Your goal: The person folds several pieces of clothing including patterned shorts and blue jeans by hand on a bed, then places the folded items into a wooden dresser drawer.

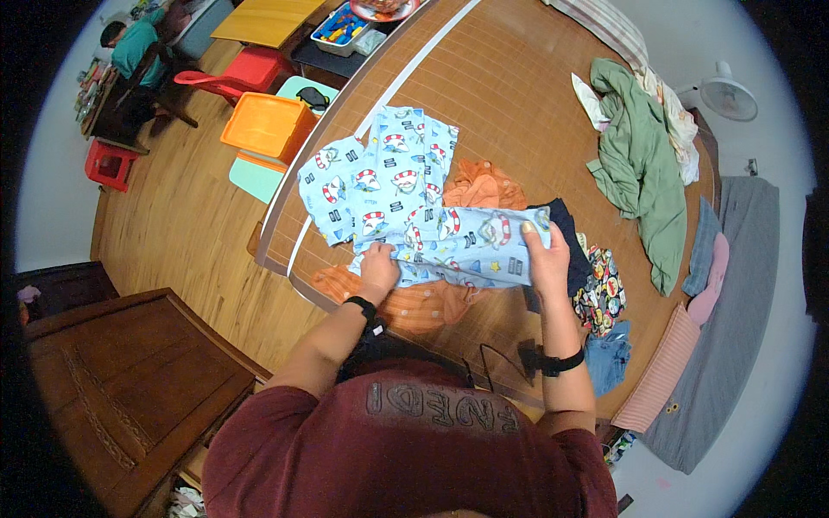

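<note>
A light blue printed garment (pixel 395 168) lies spread on the woven bed mat (pixel 518 90), with one long part stretched to the right between my hands. My left hand (pixel 380 267) grips its near edge, fingers curled on the cloth. My right hand (pixel 547 256) pinches the far right end, thumb on top. Orange cloth with white dots (pixel 421 307) lies beneath the near side, and another orange piece (pixel 486 184) shows behind it. Dark clothing (pixel 570 246) lies just past my right hand, beside a colourful printed garment (pixel 602 291) and blue denim (pixel 609 359).
A green cloth (pixel 638 162) lies crumpled on the mat's right side. A striped pink pillow (pixel 660 372) rests along the bed edge. Left of the bed stand an orange box (pixel 265 126) and a red chair (pixel 252 71). Another person (pixel 139 55) sits far left.
</note>
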Action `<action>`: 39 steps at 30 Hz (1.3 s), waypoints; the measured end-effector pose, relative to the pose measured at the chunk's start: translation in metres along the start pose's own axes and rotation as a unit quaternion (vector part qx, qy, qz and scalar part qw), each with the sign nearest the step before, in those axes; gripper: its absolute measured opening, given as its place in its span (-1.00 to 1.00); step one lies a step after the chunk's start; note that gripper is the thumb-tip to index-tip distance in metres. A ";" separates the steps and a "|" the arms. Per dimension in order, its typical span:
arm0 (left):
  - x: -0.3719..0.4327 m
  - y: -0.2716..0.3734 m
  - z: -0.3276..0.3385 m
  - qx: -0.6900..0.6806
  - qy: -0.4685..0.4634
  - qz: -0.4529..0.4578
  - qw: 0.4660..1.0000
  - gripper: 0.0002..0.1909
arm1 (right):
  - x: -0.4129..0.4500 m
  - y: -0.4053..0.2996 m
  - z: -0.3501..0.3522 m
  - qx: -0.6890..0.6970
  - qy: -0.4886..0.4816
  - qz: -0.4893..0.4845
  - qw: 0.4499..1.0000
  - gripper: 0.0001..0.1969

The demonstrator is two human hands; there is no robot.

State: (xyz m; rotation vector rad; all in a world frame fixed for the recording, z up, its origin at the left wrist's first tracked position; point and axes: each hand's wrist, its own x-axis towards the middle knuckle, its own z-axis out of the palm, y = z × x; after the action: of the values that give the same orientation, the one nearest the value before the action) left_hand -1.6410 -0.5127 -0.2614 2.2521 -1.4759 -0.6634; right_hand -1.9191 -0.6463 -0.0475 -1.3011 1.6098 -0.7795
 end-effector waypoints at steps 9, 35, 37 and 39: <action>0.004 -0.034 -0.162 -0.233 -0.007 0.044 0.971 -0.72 | -0.015 0.091 -0.045 0.050 0.064 0.109 0.991 -0.75; 0.363 0.086 -0.021 -0.027 -0.058 0.160 0.985 -0.73 | -0.081 0.097 -0.034 -0.054 0.013 0.137 0.989 -0.74; 0.354 0.079 -0.050 -0.163 0.013 0.125 0.978 -0.71 | -0.079 0.077 -0.044 -0.063 -0.001 0.134 0.989 -0.66; 0.341 0.065 -0.099 -0.335 0.066 0.082 0.936 -0.71 | -0.081 0.058 -0.058 -0.104 0.031 0.093 0.990 -0.75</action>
State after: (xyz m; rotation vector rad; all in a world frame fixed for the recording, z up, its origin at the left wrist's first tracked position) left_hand -1.5170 -0.8470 -0.2072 1.5979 -1.1264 -0.7962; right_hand -1.9913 -0.5575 -0.0552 -1.2584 1.8719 -0.5534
